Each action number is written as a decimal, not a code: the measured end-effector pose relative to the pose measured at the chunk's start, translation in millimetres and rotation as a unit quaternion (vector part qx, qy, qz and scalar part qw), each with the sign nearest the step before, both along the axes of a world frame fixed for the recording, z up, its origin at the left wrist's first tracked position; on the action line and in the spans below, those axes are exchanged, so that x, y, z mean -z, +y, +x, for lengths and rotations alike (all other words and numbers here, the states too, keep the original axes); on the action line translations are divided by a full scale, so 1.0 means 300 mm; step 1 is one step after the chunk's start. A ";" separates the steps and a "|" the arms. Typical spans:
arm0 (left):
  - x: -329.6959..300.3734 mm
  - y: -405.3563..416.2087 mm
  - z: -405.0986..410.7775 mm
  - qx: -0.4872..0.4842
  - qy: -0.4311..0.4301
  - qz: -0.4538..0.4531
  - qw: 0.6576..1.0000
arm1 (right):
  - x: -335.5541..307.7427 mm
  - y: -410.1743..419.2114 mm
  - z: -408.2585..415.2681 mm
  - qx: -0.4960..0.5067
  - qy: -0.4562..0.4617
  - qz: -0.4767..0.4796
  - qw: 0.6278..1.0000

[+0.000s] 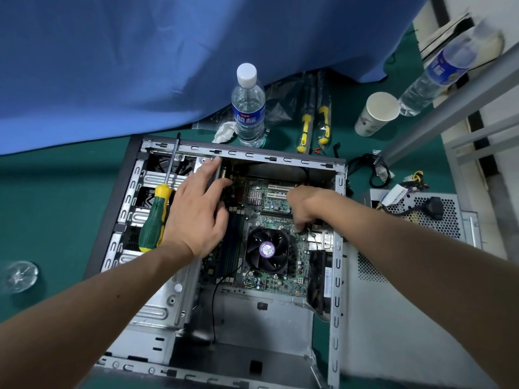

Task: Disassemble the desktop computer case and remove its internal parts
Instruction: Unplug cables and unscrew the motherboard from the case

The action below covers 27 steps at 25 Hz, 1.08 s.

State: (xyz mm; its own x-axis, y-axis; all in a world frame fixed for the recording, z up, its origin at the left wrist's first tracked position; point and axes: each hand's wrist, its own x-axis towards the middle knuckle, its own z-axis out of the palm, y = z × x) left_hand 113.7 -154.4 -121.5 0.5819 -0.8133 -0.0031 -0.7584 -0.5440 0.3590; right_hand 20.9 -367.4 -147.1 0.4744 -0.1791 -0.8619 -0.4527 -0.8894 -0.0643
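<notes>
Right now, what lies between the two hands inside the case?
Head view: bare green motherboard with a small silver heatsink, between left hand and right hand.

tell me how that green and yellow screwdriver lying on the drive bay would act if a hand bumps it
The screwdriver would probably roll or slide: its rounded handle lies on the ridged metal drive bay of the open case, with its thin shaft reaching the rim. It looks stiff, and handle-heavy. The left hand is right beside it, so a knock seems quite possible.

- The left hand [193,217] lies flat in the open computer case [335,276].
- The right hand [304,209] pinches something small on the green board [269,217].
- A screwdriver [157,214] rests on the case.
</notes>
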 end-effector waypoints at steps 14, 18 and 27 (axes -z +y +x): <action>0.002 0.004 -0.002 0.000 -0.001 -0.007 1.000 | -0.010 0.014 -0.031 -0.155 -0.033 -0.026 0.987; 0.003 0.003 0.001 -0.003 0.002 -0.012 1.000 | -0.013 0.009 -0.028 -0.152 -0.027 -0.011 0.988; 0.006 0.006 0.002 -0.001 0.004 -0.022 1.000 | -0.077 0.017 -0.021 -0.155 -0.063 -0.032 0.985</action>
State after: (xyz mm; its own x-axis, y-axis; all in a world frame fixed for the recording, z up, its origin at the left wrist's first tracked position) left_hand 114.3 -152.5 -123.2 0.5831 -0.8119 0.0273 -0.7545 -0.5288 0.3888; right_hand 14.6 -362.2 -124.1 0.6178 -0.0608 -0.7840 -0.1498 -0.9879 -0.0414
